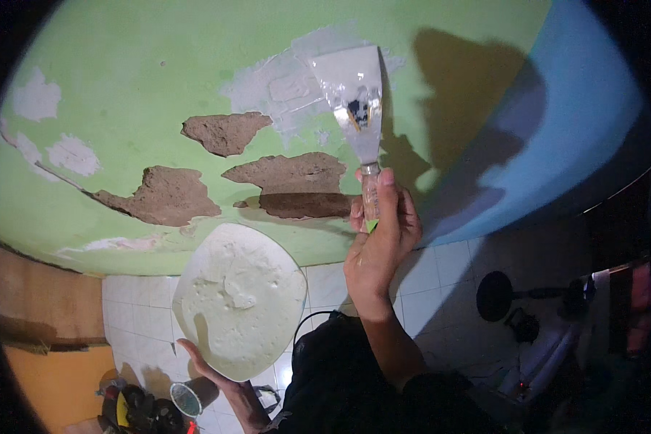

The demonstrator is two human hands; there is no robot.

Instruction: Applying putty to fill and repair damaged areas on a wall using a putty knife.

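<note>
My right hand (383, 242) is closed around the handle of a putty knife (349, 83), raised blade-up before the wall. Its broad blade looks coated in white, with a worn dark mark near the base. Against the green wall (145, 87), the blade overlaps a patch of white filler (271, 90); whether it touches cannot be seen. My left hand (213, 369) grips the lower left edge of a rounded white tray (302, 289), some fingers hidden underneath. Lumpy white putty (235, 289) covers the tray. Bare brown patches (293, 177) show where paint has come off.
White floor tiles (322, 286) meet the wall below. A grey bucket (188, 398) stands lower left beside a dark pile of things (134, 409). A round-based black stand (495, 295) lies at right. An orange panel (65, 383) is at far left.
</note>
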